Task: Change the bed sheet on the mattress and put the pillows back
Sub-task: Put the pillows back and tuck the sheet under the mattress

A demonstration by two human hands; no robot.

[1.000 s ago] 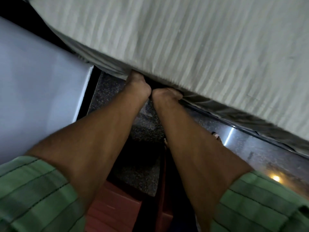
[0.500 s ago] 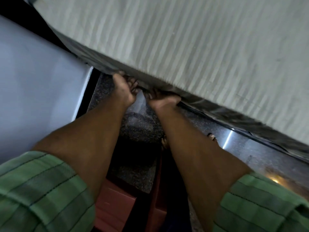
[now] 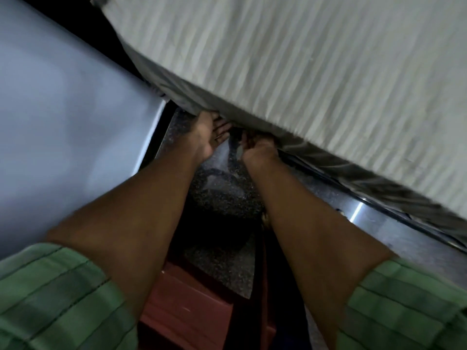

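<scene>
Striped bed sheet point(image 3: 290, 72) covers the mattress top at upper right, its loose hem hanging along the near edge. I'm tucking it under. My left hand point(image 3: 206, 133) is half open, fingers reaching up under the hem. My right hand point(image 3: 259, 150) curls round the sheet edge; its fingertips are hidden. Best to pull the hem taut first, then push flat and deep. Speckled floor point(image 3: 222, 198) below, pale wall point(image 3: 63, 122) left.
</scene>
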